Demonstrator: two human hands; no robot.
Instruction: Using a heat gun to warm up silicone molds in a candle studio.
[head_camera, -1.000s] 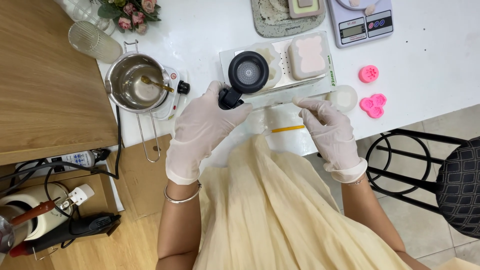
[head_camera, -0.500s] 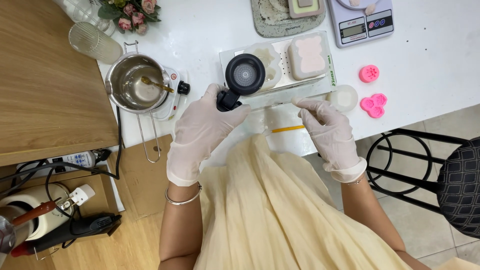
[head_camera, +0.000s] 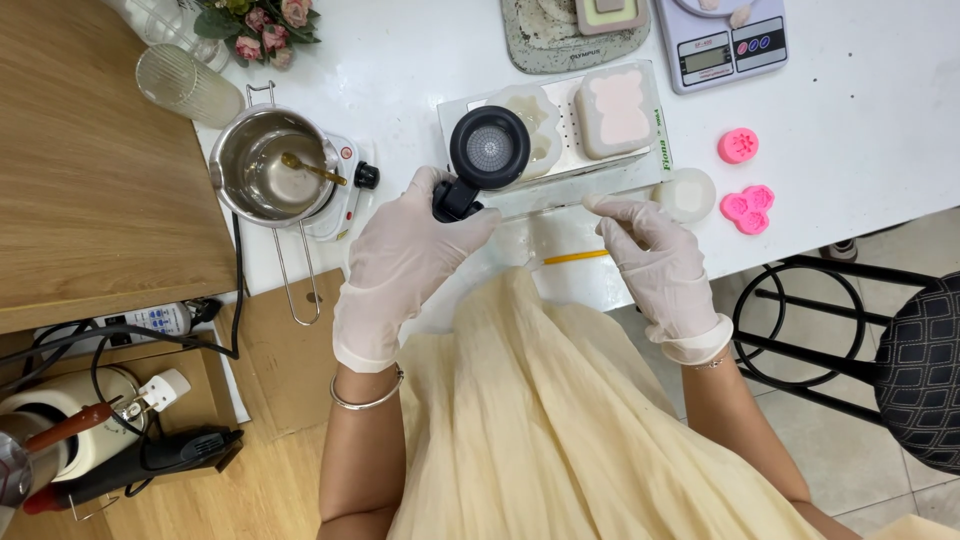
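Head view: gloved hands at a white tray, one gripping a black heat tool

Head camera looks straight down past a cream pleated skirt (head_camera: 560, 420) to both forearms reaching forward over the near edge of the white table (head_camera: 880, 130). A silver bangle (head_camera: 368, 398) circles the left wrist. The left hand (head_camera: 405, 262), in a white disposable glove, is curled tight around the handle of a black heat tool with a round nozzle (head_camera: 488, 150); the nozzle faces up toward the camera and sits over the left end of a white rectangular perforated tray (head_camera: 600, 170). The right hand (head_camera: 655, 262), also gloved, lies knuckles up with its fingers drawn together, fingertips pressed to the tray's near edge; whether it pinches anything cannot be told. A thin yellow stick (head_camera: 575, 257) lies on the table between the hands.

On the tray rest a clear silicone mould (head_camera: 540, 125), partly hidden by the nozzle, and a grey mould filled with pink (head_camera: 617, 110). Right of the tray lie a round translucent piece (head_camera: 688, 192) and two pink flower-shaped moulds (head_camera: 748, 205). Left stands a steel pot (head_camera: 262, 165) on a small white hotplate (head_camera: 345, 170). Farther back sits a digital kitchen scale (head_camera: 720, 35).
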